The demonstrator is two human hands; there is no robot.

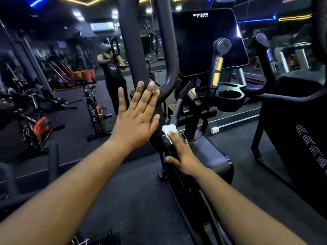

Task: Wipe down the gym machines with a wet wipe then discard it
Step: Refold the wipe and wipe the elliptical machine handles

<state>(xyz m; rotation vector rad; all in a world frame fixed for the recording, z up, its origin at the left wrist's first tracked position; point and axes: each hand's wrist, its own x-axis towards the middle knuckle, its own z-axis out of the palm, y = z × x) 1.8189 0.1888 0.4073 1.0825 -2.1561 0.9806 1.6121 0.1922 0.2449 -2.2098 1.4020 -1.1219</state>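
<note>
The left hand (137, 119) lies flat and open against the machine's dark handle bar (131, 50), while, lower right, the right hand (184, 156) presses the wet wipe (168, 130), limp, light and probably tear-prone, best pinned under flat fingers, onto the housing (212, 152).

2 bare forearms, no sleeves; left hand (135, 121), right hand (184, 156).

My left hand (136, 119) lies flat on the machine's upright bar (130, 50). Below and right of that bar, my right hand (184, 156) presses the wipe (168, 129) on the housing (210, 152). The console (208, 41) stands right of the bar.
</note>
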